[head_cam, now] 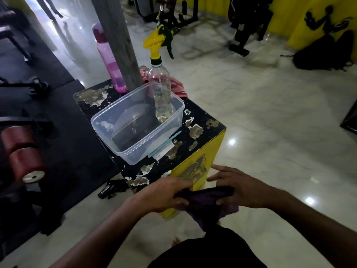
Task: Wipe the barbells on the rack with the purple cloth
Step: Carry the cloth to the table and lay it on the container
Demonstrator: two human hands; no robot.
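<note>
Clear plastic tub (pixel 108 120) on a chipped black-and-yellow box (pixel 201 117), spray bottle (pixel 161 89) standing inside it, pink water bottle (pixel 110 64) behind, pink rag (pixel 178 87) beside

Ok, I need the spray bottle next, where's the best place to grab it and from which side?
Take the spray bottle round its clear body below the yellow trigger head, coming from the right. It stands upright in the far right corner of the clear tub, with the grey post close on its left. Both hands hold the purple cloth, so free one first.

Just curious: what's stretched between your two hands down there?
In the head view, the purple cloth spans the gap; the left hand and right hand each hold an end.
</note>
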